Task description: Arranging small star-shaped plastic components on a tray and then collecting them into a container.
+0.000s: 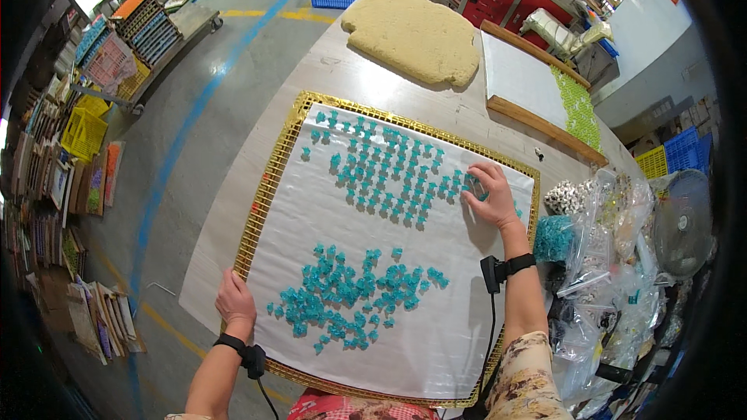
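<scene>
Two hands: the right hand (495, 199) is over the far right part of the sheet (459, 303); the left hand (236, 300) is at the left rim of the tray (263, 187).
Right fingers: thumb and forefinger curve toward each other, and something teal shows between their tips; whether they pinch it or stand clear of it, I cannot tell.
Left fingers: curled close together at the rim; how firmly they hold it does not show.
Rows: teal pieces in rough lines (381, 176), spaced apart, mostly left of the right fingertips; a few show just right of that hand.
Pile: loose teal pieces (338, 284), many touching, between the two hands, nearer the body than the right fingers and to the right of the left ones.
Spacing: best to match the gaps just left of the right fingertips, so no piece touches another.
Touch: a light hold and a straight lift of the fingers should spare the neighbours a nudge.
Steadying: left fingers resting on the rim, clear of the pile, would help stop the tray sliding.
Cable: hangs from the right wristband (520, 264), below the fingers; worth guiding away from the pieces.
Slab: pale yellow (412, 37), beyond the right fingers, off the tray.
Bags: clear plastic (615, 264), right of the right fingers, past the rim.
</scene>
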Demonstrator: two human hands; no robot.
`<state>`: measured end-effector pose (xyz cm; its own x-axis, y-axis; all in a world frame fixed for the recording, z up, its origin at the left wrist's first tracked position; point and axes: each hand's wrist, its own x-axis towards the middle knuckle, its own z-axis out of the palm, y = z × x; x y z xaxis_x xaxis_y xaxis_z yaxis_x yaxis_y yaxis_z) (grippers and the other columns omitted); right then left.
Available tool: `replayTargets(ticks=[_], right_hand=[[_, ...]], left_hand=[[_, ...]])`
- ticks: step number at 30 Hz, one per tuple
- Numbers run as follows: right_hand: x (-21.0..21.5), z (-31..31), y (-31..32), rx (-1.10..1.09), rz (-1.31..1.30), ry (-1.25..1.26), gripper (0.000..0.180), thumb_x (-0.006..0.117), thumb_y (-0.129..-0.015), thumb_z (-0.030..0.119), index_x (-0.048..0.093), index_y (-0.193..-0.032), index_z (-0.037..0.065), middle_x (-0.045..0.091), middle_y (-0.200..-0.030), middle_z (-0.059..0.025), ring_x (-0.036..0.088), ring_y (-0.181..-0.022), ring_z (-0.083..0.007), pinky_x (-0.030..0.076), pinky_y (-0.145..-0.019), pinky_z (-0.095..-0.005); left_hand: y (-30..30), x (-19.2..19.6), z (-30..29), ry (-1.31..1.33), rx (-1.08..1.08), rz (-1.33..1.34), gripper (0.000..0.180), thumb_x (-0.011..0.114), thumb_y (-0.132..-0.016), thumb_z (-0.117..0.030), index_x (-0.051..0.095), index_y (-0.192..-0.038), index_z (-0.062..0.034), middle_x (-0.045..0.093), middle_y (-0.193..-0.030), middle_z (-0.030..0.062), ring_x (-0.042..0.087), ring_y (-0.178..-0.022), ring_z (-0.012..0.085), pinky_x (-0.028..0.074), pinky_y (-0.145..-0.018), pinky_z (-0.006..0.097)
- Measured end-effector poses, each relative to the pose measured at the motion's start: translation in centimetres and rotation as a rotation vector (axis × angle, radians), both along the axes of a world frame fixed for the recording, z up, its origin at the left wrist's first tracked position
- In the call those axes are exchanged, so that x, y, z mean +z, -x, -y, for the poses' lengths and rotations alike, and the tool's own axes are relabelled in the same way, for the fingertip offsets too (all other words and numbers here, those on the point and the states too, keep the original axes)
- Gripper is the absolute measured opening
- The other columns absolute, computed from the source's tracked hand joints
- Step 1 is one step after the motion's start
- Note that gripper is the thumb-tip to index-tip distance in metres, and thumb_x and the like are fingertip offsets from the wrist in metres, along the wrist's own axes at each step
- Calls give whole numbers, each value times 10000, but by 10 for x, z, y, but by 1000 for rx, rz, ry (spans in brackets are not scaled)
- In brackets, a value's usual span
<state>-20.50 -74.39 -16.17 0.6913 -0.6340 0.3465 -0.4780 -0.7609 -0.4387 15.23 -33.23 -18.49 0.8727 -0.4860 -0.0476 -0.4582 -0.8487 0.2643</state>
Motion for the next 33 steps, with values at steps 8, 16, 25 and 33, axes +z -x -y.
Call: replayTargets(ticks=[8, 16, 25, 33], right_hand=[[-4, -10, -6, -105, 57, -156, 372, 695, -698, 133, 621, -1053, 46, 598, -1073, -143, 560, -1020, -340, 455, -912, -408], [-7, -3, -17, -69, 28, -67, 247, 668, -686, 119, 627, -921, 55, 627, -1002, -108, 571, -995, -304, 456, -864, -403], [3, -25, -23, -10, 93, -45, 285, 707, -700, 152, 630, -966, 82, 612, -1011, -87, 573, -964, -285, 443, -869, -402], [-13, -28, -29, -29, -17, 53, 288, 744, -685, 199, 633, -941, 129, 581, -939, -66, 569, -932, -256, 425, -818, -377]], left_hand=[[3, 6, 2, -4, 5, 4, 271, 377, -973, -256, 547, -1055, -63, 632, -913, 227, 590, -833, 450, 457, -695, 527], [2, 5, 1, 17, -13, -1, 262, 390, -967, -251, 557, -1067, -76, 644, -915, 215, 603, -829, 433, 463, -701, 520], [1, 2, -1, -5, -18, 28, 275, 399, -963, -254, 558, -1094, -72, 648, -930, 217, 608, -834, 432, 469, -703, 523], [2, 4, -1, -6, -8, 8, 271, 405, -959, -256, 554, -1104, -82, 647, -937, 213, 607, -829, 434, 471, -700, 525]])
